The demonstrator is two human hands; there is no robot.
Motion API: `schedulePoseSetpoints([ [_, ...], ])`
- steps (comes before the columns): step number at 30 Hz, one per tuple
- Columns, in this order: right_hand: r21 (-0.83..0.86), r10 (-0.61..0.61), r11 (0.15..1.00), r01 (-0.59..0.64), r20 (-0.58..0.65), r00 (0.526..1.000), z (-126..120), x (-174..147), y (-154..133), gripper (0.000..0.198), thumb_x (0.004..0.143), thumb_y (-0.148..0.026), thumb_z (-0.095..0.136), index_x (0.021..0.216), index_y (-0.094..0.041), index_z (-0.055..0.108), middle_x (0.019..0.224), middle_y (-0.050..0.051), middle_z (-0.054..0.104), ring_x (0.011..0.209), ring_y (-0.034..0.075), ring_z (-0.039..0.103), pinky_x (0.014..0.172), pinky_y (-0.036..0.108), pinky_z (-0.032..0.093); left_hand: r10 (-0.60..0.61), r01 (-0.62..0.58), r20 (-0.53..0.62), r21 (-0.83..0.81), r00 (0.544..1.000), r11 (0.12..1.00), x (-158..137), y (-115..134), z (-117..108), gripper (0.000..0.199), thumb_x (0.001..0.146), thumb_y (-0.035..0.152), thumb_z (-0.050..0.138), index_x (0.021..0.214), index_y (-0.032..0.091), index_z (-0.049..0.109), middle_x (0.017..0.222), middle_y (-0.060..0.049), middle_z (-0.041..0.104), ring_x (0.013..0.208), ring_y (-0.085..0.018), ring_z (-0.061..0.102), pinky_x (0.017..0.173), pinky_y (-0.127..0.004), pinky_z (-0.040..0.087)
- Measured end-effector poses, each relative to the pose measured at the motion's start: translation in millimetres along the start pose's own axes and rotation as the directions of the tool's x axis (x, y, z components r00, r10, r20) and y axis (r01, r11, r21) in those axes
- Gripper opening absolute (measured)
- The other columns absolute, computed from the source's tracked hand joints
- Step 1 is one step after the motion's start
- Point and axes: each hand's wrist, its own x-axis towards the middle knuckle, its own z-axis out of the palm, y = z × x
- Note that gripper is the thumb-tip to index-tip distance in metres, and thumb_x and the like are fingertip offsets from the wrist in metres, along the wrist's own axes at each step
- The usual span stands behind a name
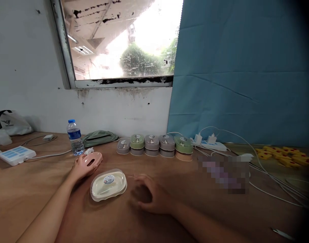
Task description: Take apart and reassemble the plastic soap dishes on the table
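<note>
Hands at a wooden table (30, 189), seen from above and behind. The left hand (81, 166) is laid over the near end of a pink oval box (93, 159), fingers curled loosely around its rim, so that the box is steadied flat against the tabletop. The right hand (149, 196) is rested on the table just right of a clear-lidded cream container (108, 184); its outline is blurred, so it cannot be told whether the fingers are bent inward or spread, though nothing appears to be held. The cream container is set between the two hands, near the viewer, lid upward with a round label visible, and is touched by neither hand. A water bottle (74, 137) is stood upright just beyond the pink box, with a folded green cloth (98, 137) behind it against the wall. Farther right, a row of stacked small containers (155, 145), grey and green, is lined up along the far edge, presumably kept within reach. A white power strip (212, 144) with plugged chargers is placed at the far right, its cables trailed across the table. A white device (17, 155) and a bag (8, 122) are seen at the far left, and yellow toy pieces (283, 155) at the far right.
</note>
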Motion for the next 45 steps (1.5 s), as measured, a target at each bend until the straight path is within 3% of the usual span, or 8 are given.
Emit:
schedulePoseSetpoints([
  [5, 0.275, -0.004, 0.961, -0.012, 0.056, 0.998, 38, 70, 8, 0.097, 0.046, -0.034, 0.08, 0.129, -0.024, 0.031, 0.132, 0.009, 0.038, 0.122, 0.027, 0.036, 0.1, 0.04, 0.032, -0.024, 0.024, 0.008, -0.081, 1.0, 0.996, -6, 7, -6, 0.085, 0.054, 0.049, 0.063, 0.122, 0.012, 0.028, 0.123, -0.019, 0.042, 0.113, -0.032, 0.044, 0.088, -0.037, 0.038],
  [11, 0.435, 0.059, 0.897, -0.072, 0.042, 0.997, 51, 87, 22, 0.091, 0.04, -0.031, 0.083, 0.119, -0.019, 0.04, 0.122, 0.011, 0.048, 0.115, 0.023, 0.046, 0.098, 0.036, 0.036, -0.056, 0.052, -0.032, -0.115, 0.998, 0.992, -7, 9, -8, 0.08, 0.054, 0.05, 0.063, 0.118, 0.013, 0.034, 0.12, -0.018, 0.045, 0.109, -0.031, 0.047, 0.085, -0.037, 0.041],
  [21, 0.242, 0.232, 0.958, -0.153, -0.343, 0.91, 14, 79, 66, 0.07, 0.054, -0.038, 0.076, 0.114, -0.019, 0.043, 0.116, 0.009, 0.048, 0.11, 0.024, 0.046, 0.097, 0.04, 0.034, -0.065, 0.066, 0.01, -0.153, 0.998, 0.986, -8, 12, -11, 0.082, 0.051, 0.051, 0.063, 0.117, 0.012, 0.035, 0.121, -0.019, 0.045, 0.108, -0.031, 0.048, 0.087, -0.037, 0.041],
  [28, 0.058, 0.254, 0.966, -0.252, -0.402, 0.88, 2, 71, 65, 0.064, 0.055, -0.032, 0.073, 0.113, -0.019, 0.048, 0.122, 0.011, 0.04, 0.116, 0.029, 0.036, 0.099, 0.046, 0.026, 0.004, -0.002, 0.006, -0.155, 1.0, 0.988, -8, 11, -6, 0.077, 0.052, 0.05, 0.063, 0.115, 0.014, 0.036, 0.118, -0.016, 0.047, 0.108, -0.03, 0.048, 0.086, -0.036, 0.041],
  [32, -0.077, -0.038, 0.997, 0.024, -0.192, 0.981, 22, 71, 32, 0.056, 0.062, -0.036, 0.069, 0.112, -0.021, 0.049, 0.126, 0.008, 0.039, 0.118, 0.023, 0.037, 0.1, 0.034, 0.029, -0.029, 0.027, -0.007, -0.153, 1.0, 0.988, -4, 7, -2, 0.082, 0.051, 0.054, 0.063, 0.118, 0.015, 0.034, 0.12, -0.016, 0.046, 0.109, -0.031, 0.047, 0.083, -0.038, 0.042],
  [36, -0.181, -0.144, 0.967, 0.178, 0.185, 0.972, 40, 76, 10, 0.069, 0.056, -0.052, 0.07, 0.115, -0.023, 0.047, 0.122, 0.009, 0.046, 0.117, 0.029, 0.038, 0.098, 0.04, 0.03, -0.003, -0.003, -0.029, -0.196, 1.0, 0.981, -4, 8, -1, 0.082, 0.05, 0.052, 0.065, 0.118, 0.016, 0.035, 0.119, -0.015, 0.046, 0.108, -0.03, 0.048, 0.084, -0.036, 0.043],
  [40, -0.233, -0.082, 0.965, 0.123, 0.179, 0.98, 31, 72, 6, 0.065, 0.059, -0.056, 0.066, 0.111, -0.021, 0.048, 0.115, 0.01, 0.049, 0.107, 0.026, 0.046, 0.092, 0.037, 0.037, 0.031, -0.04, -0.043, -0.23, 0.999, 0.972, -3, 6, 3, 0.082, 0.049, 0.052, 0.065, 0.117, 0.017, 0.036, 0.12, -0.014, 0.045, 0.108, -0.029, 0.047, 0.087, -0.037, 0.041],
  [45, -0.201, -0.053, 0.977, 0.066, 0.071, 0.996, -16, 22, 14, 0.064, 0.07, -0.051, 0.059, 0.121, -0.019, 0.037, 0.128, 0.013, 0.036, 0.121, 0.025, 0.033, 0.1, 0.036, 0.027, 0.033, -0.045, -0.047, -0.279, 0.998, 0.959, -1, 5, 8, 0.082, 0.048, 0.054, 0.066, 0.114, 0.016, 0.038, 0.119, -0.015, 0.046, 0.108, -0.031, 0.048, 0.087, -0.04, 0.042],
])
